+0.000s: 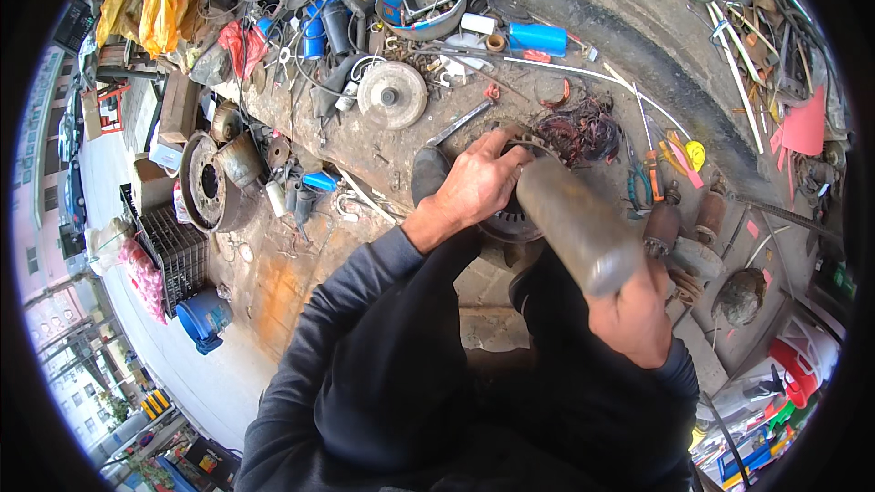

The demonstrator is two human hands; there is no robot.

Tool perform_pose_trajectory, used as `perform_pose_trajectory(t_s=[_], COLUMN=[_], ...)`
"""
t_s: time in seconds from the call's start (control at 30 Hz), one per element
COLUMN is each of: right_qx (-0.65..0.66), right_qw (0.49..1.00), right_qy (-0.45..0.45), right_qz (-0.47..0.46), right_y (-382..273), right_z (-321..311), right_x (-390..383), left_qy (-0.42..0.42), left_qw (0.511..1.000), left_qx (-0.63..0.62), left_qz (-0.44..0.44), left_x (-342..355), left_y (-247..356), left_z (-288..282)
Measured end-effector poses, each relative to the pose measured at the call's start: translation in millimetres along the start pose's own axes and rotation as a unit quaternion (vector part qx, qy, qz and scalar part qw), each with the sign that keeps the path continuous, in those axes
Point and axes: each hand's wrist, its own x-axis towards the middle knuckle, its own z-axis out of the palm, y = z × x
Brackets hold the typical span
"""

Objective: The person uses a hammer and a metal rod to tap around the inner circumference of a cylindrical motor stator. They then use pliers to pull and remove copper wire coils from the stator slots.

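My left hand [472,184] is closed at the upper edge of a round, dark, slotted metal part [510,228] between my legs; what its fingers grip is hidden behind them. My right hand [629,319] is closed on a hammer with a large cylindrical metal head [572,219], slightly blurred, which lies over the right side of that part and close to my left fingertips; its handle is mostly hidden. Just beyond sit a heap of dark reddish wire [583,135] and a long metal bar [460,120]. Pliers [638,184] lie to the right.
A pale disc [392,94], blue cans [538,36] and scrap crowd the far ground. At left are a rusty wheel rim [208,182], a black crate [182,251] and a blue bucket [202,314]. Rusty cylinders [709,217] and a red-and-white object [793,360] are at right.
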Motion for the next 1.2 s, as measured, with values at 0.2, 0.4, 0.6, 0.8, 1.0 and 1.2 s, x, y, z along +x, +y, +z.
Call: perform_pose_trajectory(t_s=[0.2, 0.4, 0.6, 0.8, 1.0, 1.2], right_qx=[-0.058, 0.106, 0.152, 0.188, 0.188, 0.15], right_qw=[0.983, 0.988, 0.967, 0.949, 0.952, 0.97], right_qy=[-0.1, 0.016, 0.054, 0.062, 0.066, 0.059], right_qz=[0.145, 0.115, 0.198, 0.244, 0.234, 0.181], right_y=[10, 1, 16, 26, 27, 21], right_z=[17, 22, 27, 29, 27, 26], right_x=[21, 11, 4, -4, -7, -1], left_qy=[-0.017, 0.023, 0.1, 0.092, 0.056, 0.049], left_qw=[0.999, 0.994, 0.987, 0.987, 0.992, 0.987], left_qx=[0.013, -0.084, -0.094, -0.118, -0.103, 0.143], left_qz=[-0.034, -0.062, -0.086, -0.052, -0.053, 0.059], left_x=[-2, -5, -1, 6, 5, 11], left_y=[-4, -7, 2, 2, 4, -1], left_z=[-6, -10, -34, -30, -27, -16])
